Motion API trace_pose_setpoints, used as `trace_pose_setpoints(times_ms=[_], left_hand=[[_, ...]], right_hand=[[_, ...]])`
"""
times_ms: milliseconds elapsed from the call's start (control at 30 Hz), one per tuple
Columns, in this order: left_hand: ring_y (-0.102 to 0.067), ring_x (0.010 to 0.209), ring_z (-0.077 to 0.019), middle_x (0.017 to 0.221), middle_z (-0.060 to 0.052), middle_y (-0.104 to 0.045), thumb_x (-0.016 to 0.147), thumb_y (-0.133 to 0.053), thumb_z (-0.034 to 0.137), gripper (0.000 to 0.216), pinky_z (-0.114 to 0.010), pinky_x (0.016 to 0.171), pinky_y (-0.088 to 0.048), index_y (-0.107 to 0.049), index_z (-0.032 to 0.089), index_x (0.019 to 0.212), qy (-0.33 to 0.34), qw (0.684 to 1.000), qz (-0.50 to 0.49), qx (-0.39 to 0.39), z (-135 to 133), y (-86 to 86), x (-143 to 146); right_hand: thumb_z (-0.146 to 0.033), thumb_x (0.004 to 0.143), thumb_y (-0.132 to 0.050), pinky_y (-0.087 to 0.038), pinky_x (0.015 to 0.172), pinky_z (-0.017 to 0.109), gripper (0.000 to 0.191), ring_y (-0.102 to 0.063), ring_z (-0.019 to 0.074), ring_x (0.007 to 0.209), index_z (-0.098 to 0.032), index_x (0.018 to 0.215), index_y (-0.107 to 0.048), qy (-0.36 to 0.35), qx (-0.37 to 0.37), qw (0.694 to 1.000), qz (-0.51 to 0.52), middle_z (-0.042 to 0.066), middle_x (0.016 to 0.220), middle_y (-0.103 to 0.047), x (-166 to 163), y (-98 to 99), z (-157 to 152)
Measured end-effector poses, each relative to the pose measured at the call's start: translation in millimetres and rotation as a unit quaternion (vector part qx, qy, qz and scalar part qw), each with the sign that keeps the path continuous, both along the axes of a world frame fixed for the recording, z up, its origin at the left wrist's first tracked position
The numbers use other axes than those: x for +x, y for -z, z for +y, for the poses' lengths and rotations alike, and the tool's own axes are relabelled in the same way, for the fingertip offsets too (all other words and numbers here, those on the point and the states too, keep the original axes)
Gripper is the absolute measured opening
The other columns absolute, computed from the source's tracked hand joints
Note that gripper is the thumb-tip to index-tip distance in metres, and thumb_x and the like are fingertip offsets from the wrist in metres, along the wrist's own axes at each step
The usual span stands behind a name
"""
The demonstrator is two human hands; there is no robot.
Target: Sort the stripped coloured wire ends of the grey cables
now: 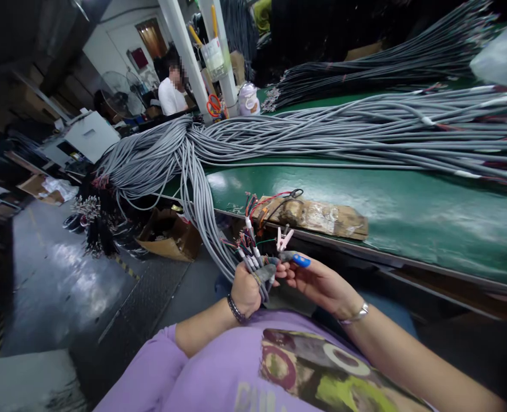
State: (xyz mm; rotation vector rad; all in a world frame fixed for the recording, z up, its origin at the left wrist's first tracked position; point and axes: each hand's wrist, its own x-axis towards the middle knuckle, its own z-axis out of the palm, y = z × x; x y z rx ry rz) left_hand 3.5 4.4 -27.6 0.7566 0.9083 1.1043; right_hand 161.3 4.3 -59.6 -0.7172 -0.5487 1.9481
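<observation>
My left hand (247, 286) is wrapped round a bundle of grey cables (213, 234) close to their ends. White sleeves and thin coloured wires (247, 240) fan out above the fist. My right hand (317, 280) is beside it, its fingertips pinched together against the cable ends; whatever lies between them is too small to make out. Grey coverings show on the thumbs, and a blue wrap (301, 261) is on my right hand. Just beyond the fingers, a pale pink clip (283, 239) stands at the table edge.
A worn wooden block (322, 218) lies along the front edge of the green table (429, 217). Long grey cables (322, 134) run across it, with black cables (365, 71) behind. A cardboard box (171, 237) is below on the left. A person (171, 97) sits farther back.
</observation>
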Motion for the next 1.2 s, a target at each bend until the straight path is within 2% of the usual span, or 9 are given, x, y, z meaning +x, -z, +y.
trace_pose_setpoints(times_ms=[233, 400, 533, 633, 767, 900, 1000, 1133, 1200], left_hand=[[-0.069, 0.068, -0.0194, 0.081, -0.014, -0.073, 0.062, -0.082, 0.047, 0.042, -0.021, 0.05, -0.043, -0.071, 0.009, 0.077, 0.01, 0.999, 0.031, 0.015, 0, 8.3, -3], [-0.06, 0.055, -0.0118, 0.078, -0.009, -0.071, 0.063, -0.082, 0.047, 0.046, -0.019, 0.043, -0.03, -0.071, 0.01, 0.09, 0.035, 0.997, 0.063, 0.038, -5, 11.2, -6], [-0.059, 0.065, -0.0124, 0.078, -0.004, -0.069, 0.056, -0.088, 0.034, 0.051, -0.023, 0.061, -0.045, -0.07, 0.012, 0.098, 0.043, 0.995, 0.059, 0.065, -10, 13.3, -7], [-0.063, 0.083, -0.0174, 0.087, -0.005, -0.07, 0.052, -0.09, 0.03, 0.053, -0.03, 0.081, -0.049, -0.07, 0.014, 0.1, 0.071, 0.992, 0.04, 0.095, -13, 13.1, -8], [-0.064, 0.088, -0.0218, 0.087, -0.006, -0.07, 0.052, -0.09, 0.037, 0.051, -0.035, 0.087, -0.049, -0.073, 0.013, 0.094, 0.137, 0.985, 0.027, 0.098, -16, 6.9, -12], [-0.066, 0.085, -0.0236, 0.082, -0.008, -0.071, 0.057, -0.086, 0.048, 0.049, -0.038, 0.085, -0.049, -0.074, 0.011, 0.087, 0.172, 0.982, 0.024, 0.073, -17, -1.0, -22], [-0.067, 0.081, -0.0204, 0.082, -0.009, -0.073, 0.064, -0.082, 0.05, 0.044, -0.033, 0.081, -0.05, -0.074, 0.011, 0.085, 0.109, 0.99, 0.042, 0.079, -15, -4.6, -34], [-0.069, 0.076, -0.0191, 0.091, -0.011, -0.074, 0.07, -0.078, 0.052, 0.046, -0.03, 0.073, -0.053, -0.072, 0.013, 0.092, 0.043, 0.997, 0.0, 0.058, -16, -8.9, -61], [-0.066, 0.059, -0.0155, 0.085, -0.01, -0.073, 0.07, -0.076, 0.055, 0.051, -0.025, 0.056, -0.05, -0.07, 0.013, 0.098, 0.033, 0.998, -0.004, 0.048, -20, -12.1, -77]], right_hand=[[-0.048, 0.064, -0.082, -0.047, 0.061, 0.028, 0.038, -0.056, 0.0139, 0.063, -0.021, 0.09, -0.073, 0.06, 0.043, 0.988, -0.138, 0.004, 0.079, -0.067, 16, -12.7, -10], [-0.055, 0.066, -0.079, -0.048, 0.06, 0.029, 0.042, -0.056, 0.0155, 0.064, -0.019, 0.086, -0.073, 0.054, 0.154, 0.938, -0.306, 0.006, 0.077, -0.068, 12, -30.8, -23], [-0.055, 0.074, -0.072, -0.052, 0.068, 0.033, 0.038, -0.062, 0.0205, 0.073, -0.02, 0.09, -0.07, 0.059, 0.254, 0.891, -0.37, 0.006, 0.079, -0.069, -4, -39.8, -27], [-0.052, 0.076, -0.069, -0.051, 0.068, 0.032, 0.034, -0.062, 0.0209, 0.072, -0.021, 0.088, -0.068, 0.09, 0.299, 0.835, -0.452, 0.005, 0.078, -0.068, -15, -41.1, -25], [-0.05, 0.08, -0.064, -0.048, 0.06, 0.03, 0.031, -0.058, 0.0192, 0.064, -0.02, 0.076, -0.066, 0.125, 0.337, 0.776, -0.519, 0.005, 0.07, -0.066, -22, -44.0, -22], [-0.047, 0.083, -0.062, -0.049, 0.06, 0.029, 0.03, -0.06, 0.019, 0.064, -0.019, 0.074, -0.066, 0.132, 0.361, 0.779, -0.495, 0.005, 0.07, -0.066, -22, -47.7, -26], [-0.048, 0.082, -0.063, -0.052, 0.064, 0.03, 0.029, -0.062, 0.0201, 0.068, -0.02, 0.075, -0.067, 0.138, 0.35, 0.787, -0.489, 0.005, 0.072, -0.068, -18, -44.5, -30], [-0.055, 0.081, -0.064, -0.056, 0.069, 0.035, 0.036, -0.068, 0.0217, 0.072, -0.02, 0.091, -0.067, 0.108, 0.272, 0.846, -0.445, 0.009, 0.087, -0.073, -10, -31.2, -32], [-0.058, 0.079, -0.065, -0.058, 0.067, 0.036, 0.041, -0.068, 0.0208, 0.066, -0.021, 0.095, -0.065, 0.089, 0.234, 0.876, -0.413, 0.01, 0.091, -0.074, -6, -23.9, -31]])
